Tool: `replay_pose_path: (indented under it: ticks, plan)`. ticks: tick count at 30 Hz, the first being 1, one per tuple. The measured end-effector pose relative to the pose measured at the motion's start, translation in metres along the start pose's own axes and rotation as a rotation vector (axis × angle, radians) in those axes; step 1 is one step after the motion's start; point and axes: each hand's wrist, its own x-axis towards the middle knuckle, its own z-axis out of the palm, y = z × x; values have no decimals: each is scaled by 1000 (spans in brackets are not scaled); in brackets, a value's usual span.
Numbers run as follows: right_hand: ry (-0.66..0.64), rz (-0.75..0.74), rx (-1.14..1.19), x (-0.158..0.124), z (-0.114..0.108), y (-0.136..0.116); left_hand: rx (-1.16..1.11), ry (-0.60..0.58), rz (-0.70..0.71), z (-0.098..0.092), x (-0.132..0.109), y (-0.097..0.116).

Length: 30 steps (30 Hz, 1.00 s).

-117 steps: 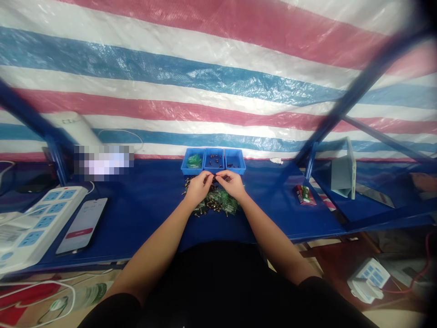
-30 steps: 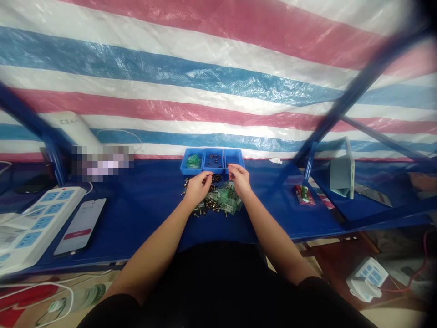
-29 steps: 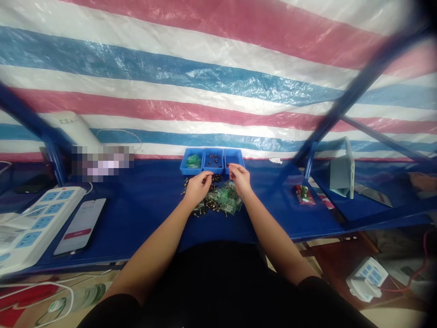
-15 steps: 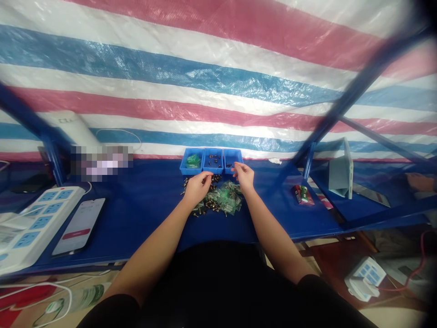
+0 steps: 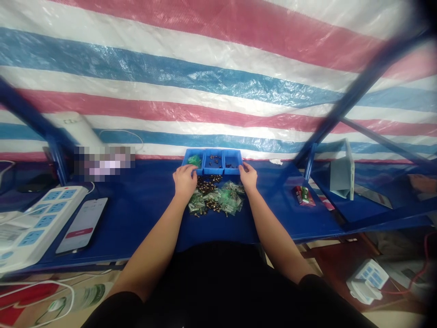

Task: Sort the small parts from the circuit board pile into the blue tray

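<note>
Three blue bins stand side by side at the back of the blue table. Green plastic packets [image 5: 194,161] lie in the left bin [image 5: 186,157], and small dark screws are in the middle bin [image 5: 214,171] and the right bin [image 5: 232,171]. My left hand [image 5: 185,181] is at the left bin's front corner, its fingers bent over the rim. My right hand [image 5: 248,176] touches the right bin's outer front corner, thumb and fingers closed around it. Between my forearms lies a pile of brassy screws [image 5: 208,184] and clear-green packets [image 5: 229,198].
A power strip [image 5: 46,223] and a phone [image 5: 82,225] lie on the left. To the right are a small red-green box [image 5: 303,195], a tablet in a stand [image 5: 342,173] and a blue frame bar [image 5: 327,118].
My left hand has moved left from above the pile to the left bin. My right hand has moved from over the right bin to its outer side.
</note>
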Motion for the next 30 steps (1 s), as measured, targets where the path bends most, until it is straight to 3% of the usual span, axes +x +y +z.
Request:
replay_pose_path:
  ticks: [4,9,14,17,18,20,24,30]
  plan:
    - [-3,-3,23,1,1,3,-98,-32,72,3,3,-6]
    - [-34,5,15,5,2,7,-100,-5,42,7,4,-11]
    - [-71,-53,-82,-2,-1,-6,-101,4,56,6,2,-6]
    - [146,-247,-224,-14,-2,-21,-82,36,80,2,0,5]
    - [150,-300,-240,-18,-2,-26,-77,41,84,1,-1,9]
    - [12,-406,-256,-26,0,-33,-84,40,107,0,-4,16]
    - [-399,-486,-443,-36,8,-34,-108,-45,188,3,-9,24]
    - [-497,-476,-706,-36,10,-33,-89,-121,251,7,-14,28]
